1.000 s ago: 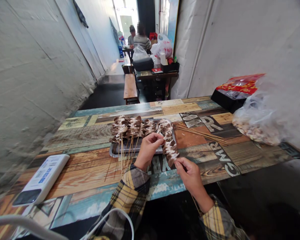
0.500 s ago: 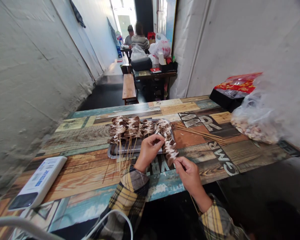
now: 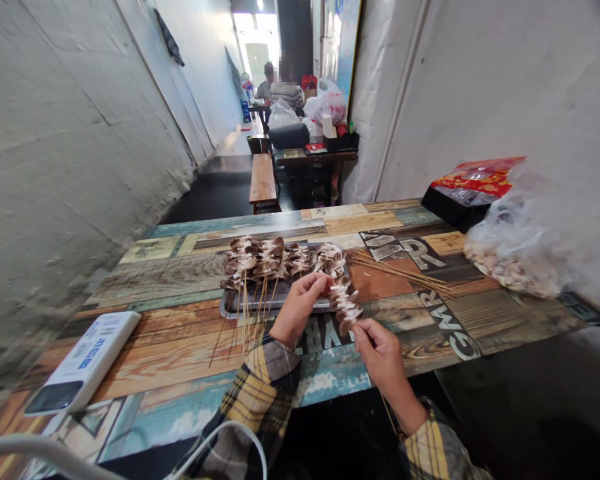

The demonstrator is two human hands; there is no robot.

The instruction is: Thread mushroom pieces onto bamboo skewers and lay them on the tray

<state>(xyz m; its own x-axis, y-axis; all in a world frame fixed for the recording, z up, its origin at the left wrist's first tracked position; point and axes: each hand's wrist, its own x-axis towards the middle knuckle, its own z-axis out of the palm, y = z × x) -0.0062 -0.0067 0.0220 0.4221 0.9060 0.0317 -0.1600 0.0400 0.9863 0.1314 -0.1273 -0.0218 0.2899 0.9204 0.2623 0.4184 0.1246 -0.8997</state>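
Note:
A skewer of brown and white mushrooms point(image 3: 345, 305) is held over the table's front part, slanting toward me. My left hand point(image 3: 304, 303) is closed in a pinch at its far end; the fingertips partly hide what they grip. At the near end, my right hand point(image 3: 381, 350) pinches the skewer just below the lowest mushroom, and its bare stick point(image 3: 387, 410) comes out beneath that hand. Just beyond, a metal tray point(image 3: 229, 309) carries several finished mushroom skewers point(image 3: 260, 259), their sticks jutting over the near rim, plus loose mushrooms point(image 3: 330, 257) at its right end.
Several bare bamboo sticks point(image 3: 405, 272) lie right of the tray. Farther right are a knotted clear plastic bag point(image 3: 510, 257) and a black box point(image 3: 447, 205) with a red package. A white power bank-like device point(image 3: 87, 360) lies left. White cable point(image 3: 240, 427) crosses the foreground. Two people sit far back.
The whole view has shifted slightly, so the scene sits a little lower and to the right. Both hands keep their hold on the mushroom skewer, with almost no other movement.

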